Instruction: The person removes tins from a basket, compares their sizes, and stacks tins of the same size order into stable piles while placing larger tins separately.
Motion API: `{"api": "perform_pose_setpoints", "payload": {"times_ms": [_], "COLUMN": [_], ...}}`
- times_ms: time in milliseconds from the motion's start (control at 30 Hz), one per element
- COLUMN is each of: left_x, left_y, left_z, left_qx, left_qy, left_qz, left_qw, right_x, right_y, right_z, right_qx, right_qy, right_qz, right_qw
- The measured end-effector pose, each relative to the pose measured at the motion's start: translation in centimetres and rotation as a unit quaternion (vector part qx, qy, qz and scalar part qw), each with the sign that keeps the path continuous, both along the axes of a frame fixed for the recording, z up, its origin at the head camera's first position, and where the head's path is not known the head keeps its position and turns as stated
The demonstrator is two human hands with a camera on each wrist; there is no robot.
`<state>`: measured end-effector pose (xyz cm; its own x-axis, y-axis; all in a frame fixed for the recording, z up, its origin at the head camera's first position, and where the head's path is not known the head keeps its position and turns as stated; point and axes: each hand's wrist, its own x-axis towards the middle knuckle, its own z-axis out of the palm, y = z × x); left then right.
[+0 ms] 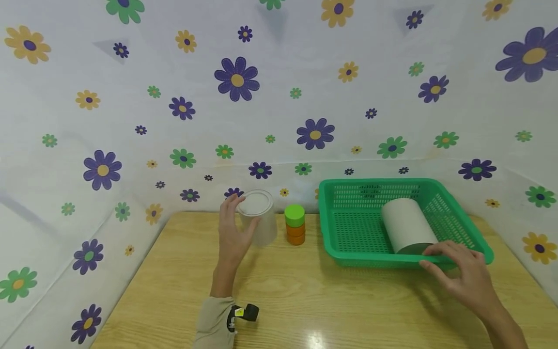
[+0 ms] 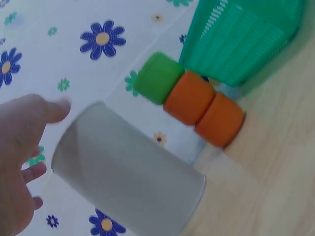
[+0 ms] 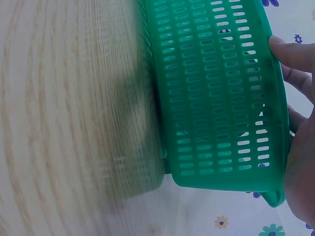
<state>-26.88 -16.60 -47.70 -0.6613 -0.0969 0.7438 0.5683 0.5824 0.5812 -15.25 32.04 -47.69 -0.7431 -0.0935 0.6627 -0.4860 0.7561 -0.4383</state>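
Left hand (image 1: 233, 232) round upside-down see-through plastic cup (image 1: 259, 216); right hand (image 1: 462, 271) gripping green plastic basket (image 1: 370, 259) rim. Might bump green-and-orange block stack (image 1: 295, 224) over.
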Motion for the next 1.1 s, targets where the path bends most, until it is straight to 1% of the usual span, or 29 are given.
{"api": "perform_pose_setpoints", "payload": {"times_ms": [133, 200, 400, 533, 600, 700, 800, 867, 967, 1100], "left_x": [0.8, 1.3, 2.7, 3.5, 3.7, 3.9, 4.1, 4.1, 3.7, 3.2], "left_y": [1.6, 2.6, 5.6, 7.7, 8.8, 10.4, 12.0, 13.1, 14.6, 16.5], "left_z": [1.4, 2.0, 3.4, 4.1, 4.3, 4.7, 5.1, 5.4, 5.4, 5.2], "left_qx": [0.015, 0.016, 0.022, 0.016, 0.012, 0.009, 0.003, 0.002, 0.003, -0.001], "left_qy": [0.022, 0.038, 0.078, 0.076, 0.059, 0.022, -0.021, -0.048, -0.085, -0.139], "left_qz": [0.011, 0.007, -0.029, -0.071, -0.094, -0.127, -0.161, -0.186, -0.222, -0.261], "left_qw": [0.9996, 0.9991, 0.9963, 0.9945, 0.9938, 0.9917, 0.9868, 0.9813, 0.9714, 0.9552], "right_x": [0.0, 0.1, 0.1, 0.1, 0.1, 0.1, 0.2, 0.3, 0.3, 0.4], "right_y": [0.1, 0.1, -0.1, -0.2, -0.1, -0.1, -0.1, -0.1, -0.1, -0.2], "right_z": [-0.1, -0.2, -0.2, -0.1, 0.0, 0.1, 0.3, 0.4, 0.4, 0.3], "right_qx": [0.001, 0.0, -0.006, -0.008, -0.006, -0.005, -0.006, -0.006, -0.007, -0.008], "right_qy": [0.001, 0.001, -0.003, -0.003, -0.002, -0.004, -0.005, -0.003, 0.0, 0.0], "right_qz": [-0.004, -0.006, -0.002, 0.0, 0.0, -0.002, -0.004, -0.004, -0.002, 0.001], "right_qw": [1.0, 1.0, 1.0, 1.0, 1.0, 1.0, 1.0, 1.0, 1.0, 1.0]}}
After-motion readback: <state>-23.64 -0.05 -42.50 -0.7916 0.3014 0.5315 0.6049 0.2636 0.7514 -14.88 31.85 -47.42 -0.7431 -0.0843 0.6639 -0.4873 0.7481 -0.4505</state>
